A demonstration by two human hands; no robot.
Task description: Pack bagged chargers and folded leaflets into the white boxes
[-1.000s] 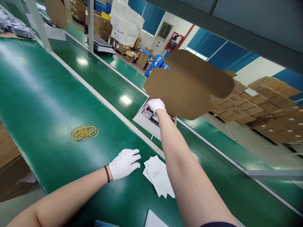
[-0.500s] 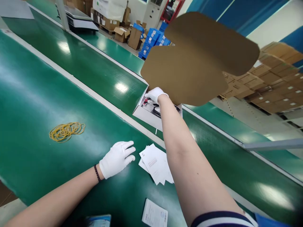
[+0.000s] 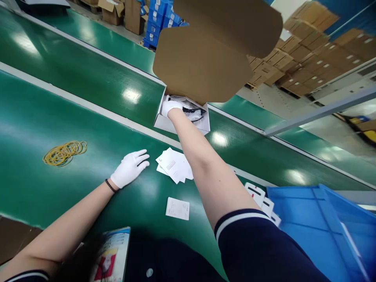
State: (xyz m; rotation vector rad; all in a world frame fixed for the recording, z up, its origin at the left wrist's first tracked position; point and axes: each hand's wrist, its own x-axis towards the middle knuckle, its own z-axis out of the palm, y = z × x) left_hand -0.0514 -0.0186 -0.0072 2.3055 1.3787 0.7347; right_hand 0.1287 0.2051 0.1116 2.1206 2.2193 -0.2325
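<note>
My right hand (image 3: pixel 170 107), in a white glove, reaches into the left part of an open white box (image 3: pixel 167 124). Its fingers are hidden inside, so I cannot see whether they hold anything. Black cables (image 3: pixel 194 111) and clear plastic wrapping lie in the box beside that hand. The box's brown cardboard lid (image 3: pixel 202 64) stands raised behind it. My left hand (image 3: pixel 129 170), also gloved in white, rests on the green tabletop with fingers stretched out and nothing in them. Just right of its fingertips lies a fanned stack of white leaflets (image 3: pixel 174 164).
Yellow rubber bands (image 3: pixel 64 153) lie at the left. A small printed card (image 3: pixel 178 208) sits nearer me. White pieces with slots (image 3: pixel 260 196) and a blue bin (image 3: pixel 323 231) are at the right. A slanted metal bar (image 3: pixel 320 109) crosses the right side. Stacked cartons (image 3: pixel 308 51) stand beyond.
My view has tilted down and turned right, bringing the blue bin into sight. My right hand has shifted within the box towards its left front. My left hand stays on the table.
</note>
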